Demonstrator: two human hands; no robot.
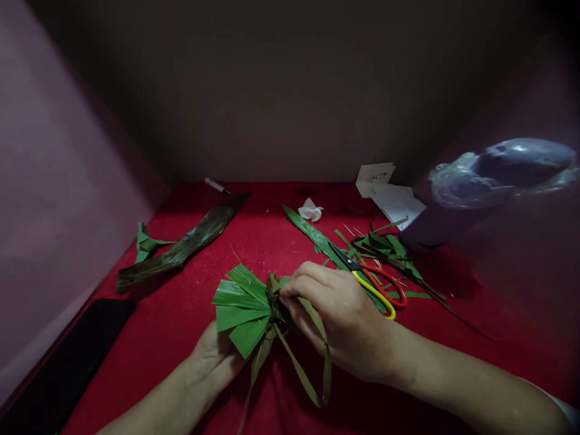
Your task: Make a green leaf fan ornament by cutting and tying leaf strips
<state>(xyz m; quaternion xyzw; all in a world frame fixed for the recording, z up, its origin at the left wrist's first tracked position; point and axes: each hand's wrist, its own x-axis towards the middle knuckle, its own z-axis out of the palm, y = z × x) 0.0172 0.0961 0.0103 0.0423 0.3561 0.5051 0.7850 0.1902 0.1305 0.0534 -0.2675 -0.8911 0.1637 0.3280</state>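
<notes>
A folded green leaf bundle point(244, 305), fanned out on its left side, is held just above the red table. My left hand point(217, 359) supports it from below and behind; most of its fingers are hidden by the leaves. My right hand point(338, 317) is closed, with thumb and forefinger pinching a brownish leaf strip point(327, 377) at the bundle's tied middle. The strip hangs in a loop below, and another end trails down to the left. Just beyond my right hand lie scissors point(356, 264) with red and yellow handles, on top of a long green leaf point(310, 231).
Leaf scraps point(385, 248) and thin sticks lie at right, near a purple container point(435, 223) wrapped in clear plastic. White papers point(394, 199), crumpled tissue point(310, 209) and a syringe point(216, 185) lie at the back. Left are a dark leaf point(190, 241), folded leaf piece point(144, 243) and black phone-like slab point(81, 356).
</notes>
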